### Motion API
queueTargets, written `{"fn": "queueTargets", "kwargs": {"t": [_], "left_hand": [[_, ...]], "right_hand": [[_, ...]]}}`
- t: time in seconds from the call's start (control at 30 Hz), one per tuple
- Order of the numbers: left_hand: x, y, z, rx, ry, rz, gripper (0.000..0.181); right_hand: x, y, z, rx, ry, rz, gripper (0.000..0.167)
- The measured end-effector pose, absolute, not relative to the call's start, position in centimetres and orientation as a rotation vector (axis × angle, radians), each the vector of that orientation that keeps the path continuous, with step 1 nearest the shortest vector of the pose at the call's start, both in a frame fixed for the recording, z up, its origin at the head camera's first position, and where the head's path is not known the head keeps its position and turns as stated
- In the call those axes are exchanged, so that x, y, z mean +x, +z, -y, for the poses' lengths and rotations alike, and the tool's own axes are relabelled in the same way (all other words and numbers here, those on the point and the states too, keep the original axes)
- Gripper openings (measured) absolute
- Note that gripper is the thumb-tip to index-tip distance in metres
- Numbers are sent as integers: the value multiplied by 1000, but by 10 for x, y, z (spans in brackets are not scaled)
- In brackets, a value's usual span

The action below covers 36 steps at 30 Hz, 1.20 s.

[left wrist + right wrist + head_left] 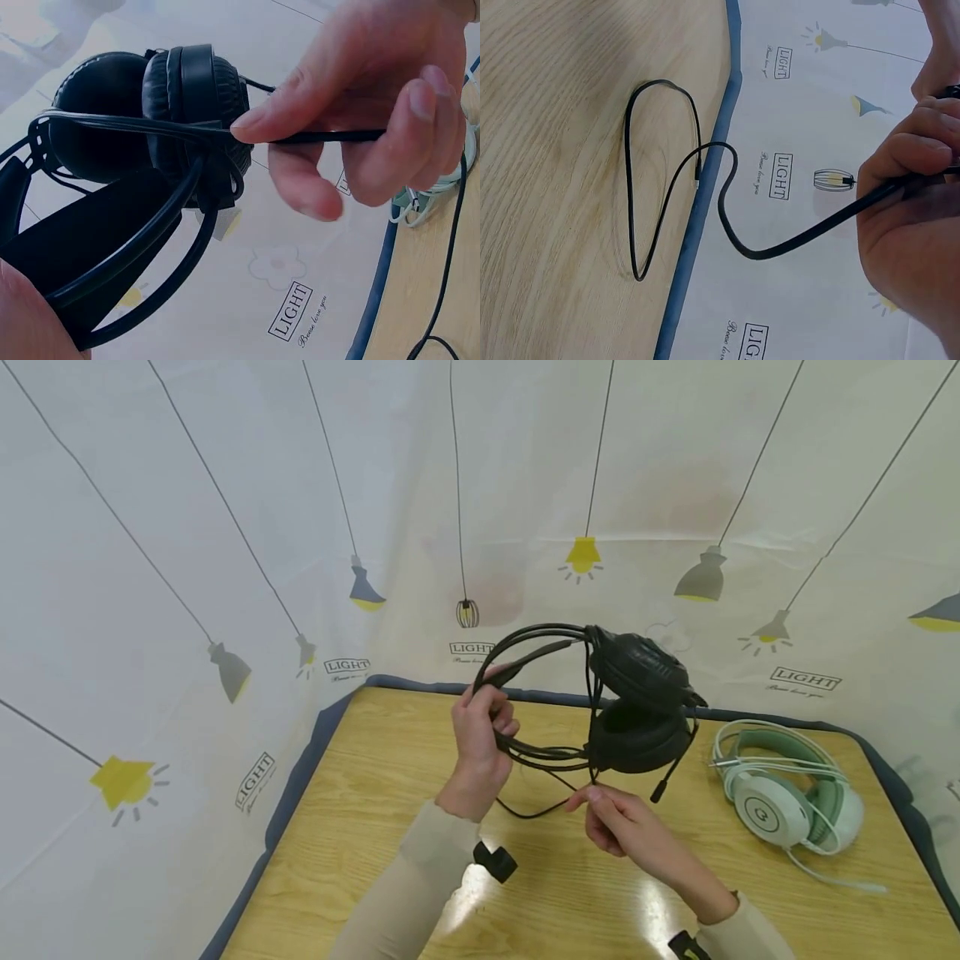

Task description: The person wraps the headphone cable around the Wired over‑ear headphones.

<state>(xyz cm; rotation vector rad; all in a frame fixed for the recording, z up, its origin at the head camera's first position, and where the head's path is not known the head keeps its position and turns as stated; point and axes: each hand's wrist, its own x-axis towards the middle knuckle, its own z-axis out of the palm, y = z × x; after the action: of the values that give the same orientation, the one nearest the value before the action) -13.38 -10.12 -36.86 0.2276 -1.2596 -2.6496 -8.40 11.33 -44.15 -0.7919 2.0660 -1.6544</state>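
A black over-ear headset is held up above the table, its ear cups pointing right and a small boom microphone hanging below them. My left hand grips it by the headband. Strands of its black cable run across the band close to the ear cups. Just below the cups, my right hand pinches the cable between thumb and fingers. From that hand the loose cable end hangs in a loop over the wood, with a plug at its tip.
A pale green headset lies at the right of the wooden table, its cord wound round it. White cloth printed with lamps hangs behind, with a dark blue border along the table's edges.
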Motion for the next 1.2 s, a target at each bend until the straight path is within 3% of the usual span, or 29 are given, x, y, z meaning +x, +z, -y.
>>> {"fn": "queueTargets", "kwargs": {"t": [0.2, 0.4, 0.63, 0.87, 1.2], "left_hand": [[-132, -363, 101, 148, -2728, 1248, 31], [-131, -361, 104, 127, -2808, 1207, 31], [-132, -361, 111, 219, -2954, 1086, 15], [-131, -357, 115, 280, -3025, 1009, 14], [-133, -348, 127, 255, -3143, 850, 17]], "right_hand": [[-88, -446, -120, -772, -1613, -2175, 41], [-90, -455, -131, -847, -1706, -2257, 30], [-91, -462, -141, -828, -1746, -2239, 27], [-94, -473, -155, -889, -1753, -2192, 24], [-97, -487, -172, -748, -1656, -2354, 24]]}}
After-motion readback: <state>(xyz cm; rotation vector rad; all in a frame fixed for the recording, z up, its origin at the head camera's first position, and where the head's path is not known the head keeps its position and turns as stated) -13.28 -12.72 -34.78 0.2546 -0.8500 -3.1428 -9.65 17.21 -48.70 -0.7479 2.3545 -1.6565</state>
